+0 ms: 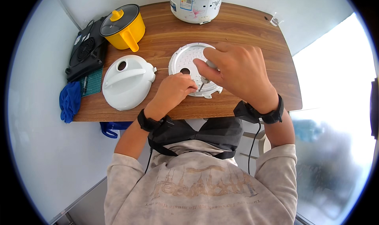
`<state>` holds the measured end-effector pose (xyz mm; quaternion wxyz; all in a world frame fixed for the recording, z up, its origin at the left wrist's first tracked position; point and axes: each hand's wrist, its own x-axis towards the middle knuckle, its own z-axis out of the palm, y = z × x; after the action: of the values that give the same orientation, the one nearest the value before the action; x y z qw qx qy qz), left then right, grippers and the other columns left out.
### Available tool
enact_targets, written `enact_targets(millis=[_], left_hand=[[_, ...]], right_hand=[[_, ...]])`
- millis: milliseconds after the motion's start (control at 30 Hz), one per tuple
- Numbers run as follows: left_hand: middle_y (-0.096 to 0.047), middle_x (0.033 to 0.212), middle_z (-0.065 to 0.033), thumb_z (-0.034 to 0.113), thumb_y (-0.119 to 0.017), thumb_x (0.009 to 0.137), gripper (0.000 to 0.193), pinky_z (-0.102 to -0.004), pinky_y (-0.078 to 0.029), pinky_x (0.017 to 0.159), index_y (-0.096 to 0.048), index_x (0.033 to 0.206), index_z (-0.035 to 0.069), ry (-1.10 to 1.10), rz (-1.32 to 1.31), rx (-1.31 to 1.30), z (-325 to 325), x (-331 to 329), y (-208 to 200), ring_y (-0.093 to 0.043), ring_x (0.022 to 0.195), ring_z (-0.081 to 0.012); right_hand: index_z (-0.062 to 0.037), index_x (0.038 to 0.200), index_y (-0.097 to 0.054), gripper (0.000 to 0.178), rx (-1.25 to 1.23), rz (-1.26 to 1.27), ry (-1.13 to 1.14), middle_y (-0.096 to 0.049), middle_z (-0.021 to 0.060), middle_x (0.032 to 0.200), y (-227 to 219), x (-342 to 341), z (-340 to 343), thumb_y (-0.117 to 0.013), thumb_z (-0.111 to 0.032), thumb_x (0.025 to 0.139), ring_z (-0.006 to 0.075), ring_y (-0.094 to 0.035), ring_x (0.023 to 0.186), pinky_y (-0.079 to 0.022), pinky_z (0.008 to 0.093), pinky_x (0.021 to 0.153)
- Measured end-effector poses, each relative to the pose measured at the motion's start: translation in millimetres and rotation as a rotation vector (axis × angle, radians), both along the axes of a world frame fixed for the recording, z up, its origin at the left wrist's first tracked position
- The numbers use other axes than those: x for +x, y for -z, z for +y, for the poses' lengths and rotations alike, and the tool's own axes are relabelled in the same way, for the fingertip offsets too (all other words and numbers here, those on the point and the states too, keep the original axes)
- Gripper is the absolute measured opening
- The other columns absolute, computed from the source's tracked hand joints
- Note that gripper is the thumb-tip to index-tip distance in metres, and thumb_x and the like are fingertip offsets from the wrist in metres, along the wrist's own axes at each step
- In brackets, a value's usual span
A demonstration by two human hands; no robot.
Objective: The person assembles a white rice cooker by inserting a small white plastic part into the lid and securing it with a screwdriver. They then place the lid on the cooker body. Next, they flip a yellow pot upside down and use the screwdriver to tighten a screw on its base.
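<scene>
A round white plastic lid plate (185, 55), pocked with small bumps or holes and with one larger dark round hole, lies flat on the table. My left hand (172, 91) is closed at its near left edge, fingertips curled on the rim. Above the plate, my right hand (239, 69) wraps round the pale handle of a screwdriver (205, 80). The metal shaft slants down, its tip at the plate's near edge beside my left fingertips. Whether a screw sits under the tip is too small to tell. Left of the plate rests a white domed outer lid (128, 88) with a moulded handle.
A white rice cooker body (195, 7) stands at the wooden table's (158, 23) far edge. At the left are a yellow pot (128, 29) with a glass lid, a black cooktop-like appliance (87, 47), a green cutting mat (94, 82) and a blue cloth (70, 101).
</scene>
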<state>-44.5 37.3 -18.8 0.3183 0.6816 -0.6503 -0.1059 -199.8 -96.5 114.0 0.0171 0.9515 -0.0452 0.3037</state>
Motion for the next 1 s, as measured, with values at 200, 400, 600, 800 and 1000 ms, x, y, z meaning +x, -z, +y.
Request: enact_targets(millis=[200,400,600,800,1000], left_hand=[[-0.074,0.099,-0.0058,0.016,-0.072,0.088,0.01,-0.0375,-0.054,0.081,-0.076,0.093,0.008,0.001,-0.033,0.179,-5,-1,-13,-0.069,0.095,-0.0276],[-0.068,0.084,-0.0037,0.019,-0.074,0.085,0.008,-0.0383,-0.053,0.073,-0.077,0.086,0.012,-0.105,-0.072,0.143,0,-8,-22,-0.066,0.088,-0.025],[-0.067,0.083,-0.0021,0.02,-0.074,0.086,0.008,-0.0377,-0.053,0.072,-0.077,0.087,0.013,-0.035,-0.093,0.056,1,-2,-10,-0.066,0.088,-0.0243],[-0.066,0.082,-0.0025,0.021,-0.074,0.085,0.008,-0.0376,-0.052,0.071,-0.078,0.088,0.015,-0.041,-0.058,0.125,-1,-1,-11,-0.066,0.087,-0.0241],[-0.073,0.101,-0.0053,0.024,-0.074,0.088,0.016,-0.0373,-0.054,0.078,-0.08,0.094,0.011,-0.039,-0.021,0.196,-3,0,-10,-0.068,0.09,-0.0278]], right_hand=[[-0.0059,0.086,-0.064,0.018,0.039,-0.031,-0.169,-0.058,0.0075,0.08,25,0,-8,-0.07,-0.023,0.091,0.0238,-0.064,0.064,-0.051,0.0359,0.052],[-0.0016,0.102,-0.056,0.019,0.283,0.133,-0.202,-0.057,0.01,0.092,6,-5,4,-0.063,-0.018,0.096,0.0295,-0.064,0.074,-0.054,0.0378,0.06],[-0.004,0.114,-0.059,0.03,0.459,0.116,-0.339,-0.067,0.0149,0.098,6,-13,6,-0.073,-0.016,0.091,0.0314,-0.068,0.076,-0.052,0.0372,0.063],[-0.0028,0.103,-0.062,0.032,0.451,0.155,-0.217,-0.066,0.0126,0.075,2,-19,-4,-0.079,-0.023,0.086,0.0302,-0.067,0.065,-0.053,0.035,0.06],[-0.0033,0.081,-0.061,0.046,0.14,-0.003,-0.103,-0.056,0.0079,0.055,15,-11,-10,-0.079,-0.046,0.082,0.0272,-0.056,0.049,-0.042,0.0361,0.046]])
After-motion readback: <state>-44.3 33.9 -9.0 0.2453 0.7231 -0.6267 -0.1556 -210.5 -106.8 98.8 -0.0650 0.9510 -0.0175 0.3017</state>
